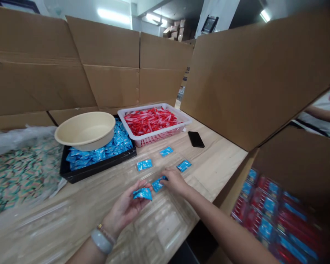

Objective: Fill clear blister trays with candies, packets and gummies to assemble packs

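Observation:
My left hand [126, 209] is palm up with its fingers curled around a blue printed packet [143, 194]; whether more lie under it I cannot tell. My right hand [174, 180] pinches the edge of another blue packet [157, 184], just right of the left fingertips. Beneath both hands lie clear plastic blister trays [165, 223] with molded hollows. Three more blue packets rest there: one on the left [144, 165], one farther back [166, 151] and one on the right [184, 165].
A black tray [99, 168] of blue packets carries a cream basin [85, 128]. Behind stands a white basket [165, 135] of red-and-white pieces. A phone [196, 139] lies nearby. Green-and-orange packets [22, 172] fill the left. Cardboard walls [222, 84] surround the table; right, a box holds packed trays [264, 209].

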`<state>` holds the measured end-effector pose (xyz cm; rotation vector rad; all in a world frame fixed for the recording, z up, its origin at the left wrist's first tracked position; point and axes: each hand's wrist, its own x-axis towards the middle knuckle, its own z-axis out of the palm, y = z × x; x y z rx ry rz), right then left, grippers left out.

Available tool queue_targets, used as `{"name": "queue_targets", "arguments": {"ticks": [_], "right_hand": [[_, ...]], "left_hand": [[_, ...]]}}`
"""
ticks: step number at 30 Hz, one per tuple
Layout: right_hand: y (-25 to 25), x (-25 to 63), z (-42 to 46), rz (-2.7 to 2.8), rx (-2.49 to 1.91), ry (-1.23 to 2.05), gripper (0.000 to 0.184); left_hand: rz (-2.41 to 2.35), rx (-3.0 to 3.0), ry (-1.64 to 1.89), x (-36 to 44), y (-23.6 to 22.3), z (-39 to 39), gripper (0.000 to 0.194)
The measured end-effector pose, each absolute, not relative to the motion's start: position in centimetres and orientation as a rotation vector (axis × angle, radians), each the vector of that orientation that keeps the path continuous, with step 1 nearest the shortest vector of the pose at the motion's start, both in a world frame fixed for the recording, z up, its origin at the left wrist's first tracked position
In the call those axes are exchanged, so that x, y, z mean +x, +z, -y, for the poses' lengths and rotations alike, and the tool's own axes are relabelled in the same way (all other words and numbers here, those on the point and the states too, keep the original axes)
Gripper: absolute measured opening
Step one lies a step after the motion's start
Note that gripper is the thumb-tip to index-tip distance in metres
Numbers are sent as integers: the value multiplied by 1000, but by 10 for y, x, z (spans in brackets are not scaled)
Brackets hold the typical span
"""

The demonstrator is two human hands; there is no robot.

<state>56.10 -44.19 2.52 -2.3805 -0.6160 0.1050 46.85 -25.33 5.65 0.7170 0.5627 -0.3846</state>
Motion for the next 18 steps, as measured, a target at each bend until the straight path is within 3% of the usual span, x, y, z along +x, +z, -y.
{"name": "queue_targets", "arguments": {"ticks": [2,6,8,11,15,18], "right_hand": [[34,550,429,526,-2324,14,14],[40,507,400,335,-1691,524,27],[36,490,394,223,-1486,604,31],[34,486,420,66,-1525,378,33],[51,504,522,-74,-1747,20,29],[64,508,589,-147,-1914,44,25]], "left_hand": [[-469,771,-337,466,57,252,27],[-234,1099,-164,462,51,266,39],[-64,1388,-80,465,44,273,39],[154,1868,41,481,33,272,45],[344,2477,92,521,16,253,52],[390,2768,18,541,-1,247,54]]}}
